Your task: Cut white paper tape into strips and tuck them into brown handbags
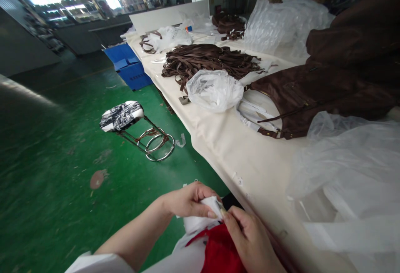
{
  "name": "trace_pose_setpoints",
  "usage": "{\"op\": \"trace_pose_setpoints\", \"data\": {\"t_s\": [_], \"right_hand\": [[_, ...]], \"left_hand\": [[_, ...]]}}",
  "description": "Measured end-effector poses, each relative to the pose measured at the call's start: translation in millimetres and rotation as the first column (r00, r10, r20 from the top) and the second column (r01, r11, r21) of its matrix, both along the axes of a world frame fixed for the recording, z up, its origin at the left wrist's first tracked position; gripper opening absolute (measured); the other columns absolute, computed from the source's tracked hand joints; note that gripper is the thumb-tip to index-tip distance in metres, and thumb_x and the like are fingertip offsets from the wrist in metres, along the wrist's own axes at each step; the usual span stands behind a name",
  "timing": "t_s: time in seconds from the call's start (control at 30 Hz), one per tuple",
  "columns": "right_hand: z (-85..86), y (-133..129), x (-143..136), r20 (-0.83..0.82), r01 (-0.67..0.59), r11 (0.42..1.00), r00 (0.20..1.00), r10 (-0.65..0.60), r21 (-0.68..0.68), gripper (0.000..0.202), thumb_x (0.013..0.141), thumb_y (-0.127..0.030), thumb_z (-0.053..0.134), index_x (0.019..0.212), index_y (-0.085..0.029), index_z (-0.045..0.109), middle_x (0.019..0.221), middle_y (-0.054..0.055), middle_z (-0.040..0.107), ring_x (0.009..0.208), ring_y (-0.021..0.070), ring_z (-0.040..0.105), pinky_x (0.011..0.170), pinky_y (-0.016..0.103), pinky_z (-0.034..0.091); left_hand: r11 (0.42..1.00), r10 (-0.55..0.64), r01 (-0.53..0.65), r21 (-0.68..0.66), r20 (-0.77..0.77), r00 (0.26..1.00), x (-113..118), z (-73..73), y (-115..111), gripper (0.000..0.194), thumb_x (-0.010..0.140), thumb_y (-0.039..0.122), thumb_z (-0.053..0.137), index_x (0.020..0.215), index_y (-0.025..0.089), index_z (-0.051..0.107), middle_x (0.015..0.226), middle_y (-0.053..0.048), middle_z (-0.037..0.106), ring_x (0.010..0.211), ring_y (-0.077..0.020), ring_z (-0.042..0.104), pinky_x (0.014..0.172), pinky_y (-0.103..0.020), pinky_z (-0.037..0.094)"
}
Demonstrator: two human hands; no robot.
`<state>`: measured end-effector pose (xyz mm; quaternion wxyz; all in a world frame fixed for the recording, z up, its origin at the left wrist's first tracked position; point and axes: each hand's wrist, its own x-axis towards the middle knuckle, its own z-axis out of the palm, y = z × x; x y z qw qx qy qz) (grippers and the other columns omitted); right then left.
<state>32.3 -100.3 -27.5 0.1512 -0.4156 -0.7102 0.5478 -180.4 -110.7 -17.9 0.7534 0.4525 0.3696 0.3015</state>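
At the table's near edge, in front of my body, my left hand is closed around a small white piece, soft and crumpled like cloth or thin paper; its exact kind does not show. Thumb and forefinger of my right hand pinch the same piece at its right end, where a thin dark bit shows between the fingertips. Just below both hands is red fabric over my white clothing. To the right lies a brown bag on the table, its strap curved around white strips.
The cream-covered table bears a heap of brown straps, a white plastic bag and clear plastic sheeting. More plastic bags are piled behind. Left of it, a stool and a blue box stand on green floor.
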Motion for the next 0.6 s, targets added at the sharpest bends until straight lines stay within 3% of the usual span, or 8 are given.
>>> {"op": "trace_pose_setpoints", "data": {"t_s": [0.37, 0.6], "right_hand": [[-4.3, -5, 1, -0.008, -0.022, 0.993, 1.000, 0.023, 0.113, 0.038, 0.097, -0.045, 0.039, 0.068, -0.022, 0.049, 0.061, 0.002, 0.064, 0.057, 0.0156, 0.058, 0.053, 0.023, 0.034], [-15.6, -7, 1, 0.006, 0.014, 0.970, 1.000, -0.016, 0.242, 0.037, 0.098, -0.043, 0.038, 0.070, -0.023, 0.050, 0.061, 0.001, 0.065, 0.055, 0.0155, 0.061, 0.052, 0.023, 0.036]], "left_hand": [[0.996, -0.044, 0.041, -0.083, -0.033, 0.999, -1, -3.5, -2, 0.043, 0.073, 0.047, 0.078, 0.092, 0.009, 0.071, 0.079, -0.006, 0.070, 0.068, -0.0116, 0.059, 0.065, -0.019, 0.048], [0.999, 0.052, -0.052, -0.002, 0.009, 0.999, 6, 1.1, -4, 0.038, 0.077, 0.042, 0.075, 0.093, 0.008, 0.073, 0.086, -0.009, 0.070, 0.077, -0.0145, 0.060, 0.071, -0.021, 0.049]]}}
